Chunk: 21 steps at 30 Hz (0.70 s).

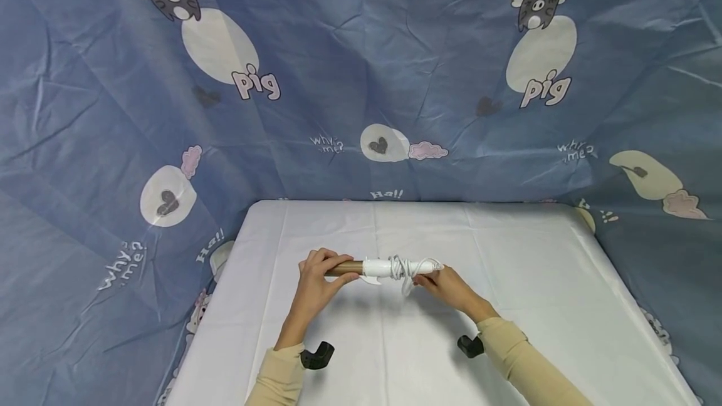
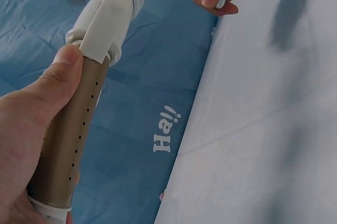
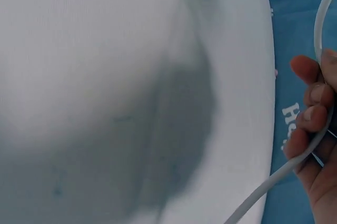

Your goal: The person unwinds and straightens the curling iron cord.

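Observation:
A curling iron (image 1: pixel 376 267) with a white handle and a bronze barrel (image 2: pixel 73 129) dotted with small holes is held level above the table. My left hand (image 1: pixel 317 284) grips the barrel, the thumb lying close to the white clamp (image 2: pixel 108 23). White power cord (image 1: pixel 400 268) winds in several loops around the handle. At the handle end is my right hand (image 1: pixel 453 290), its fingers curled round a length of cord (image 3: pixel 263 188) in the right wrist view.
Under both hands lies a table with a white cover (image 1: pixel 417 356). Blue cloth with pig prints (image 1: pixel 316 80) hangs behind and at the sides. Black wrist-worn pieces (image 1: pixel 318 356) show near both forearms.

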### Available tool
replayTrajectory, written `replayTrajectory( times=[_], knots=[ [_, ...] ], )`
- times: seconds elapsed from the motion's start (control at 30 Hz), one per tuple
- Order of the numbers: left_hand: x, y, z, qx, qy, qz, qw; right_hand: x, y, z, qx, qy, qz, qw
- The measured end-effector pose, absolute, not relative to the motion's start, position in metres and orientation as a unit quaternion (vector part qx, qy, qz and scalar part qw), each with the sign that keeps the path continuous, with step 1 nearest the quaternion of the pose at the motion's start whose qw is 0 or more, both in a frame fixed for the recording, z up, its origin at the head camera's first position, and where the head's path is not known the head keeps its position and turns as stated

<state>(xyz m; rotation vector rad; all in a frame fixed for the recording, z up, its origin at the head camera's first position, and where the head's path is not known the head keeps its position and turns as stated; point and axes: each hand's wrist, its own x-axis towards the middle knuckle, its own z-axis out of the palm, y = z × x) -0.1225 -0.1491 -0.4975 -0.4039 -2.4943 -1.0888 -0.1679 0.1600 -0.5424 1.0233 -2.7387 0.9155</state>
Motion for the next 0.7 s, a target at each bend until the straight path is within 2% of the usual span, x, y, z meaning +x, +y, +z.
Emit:
replayTrajectory(
  times=[0.1,0.47,0.7],
  knots=[
    [-0.124,-0.149,-0.498,-0.139,-0.89,-0.387,0.197,-0.167,0.158,-0.548,0.331,-0.886,0.324,0.039],
    [-0.127,-0.146,-0.501,-0.116,-0.895,-0.38,0.204,-0.152,0.152,-0.567,0.248,-0.868,0.429,-0.031],
    [-0.128,-0.144,-0.502,-0.113,-0.896,-0.376,0.208,-0.133,0.144,-0.562,0.214,-0.848,0.484,-0.007]
  ],
)
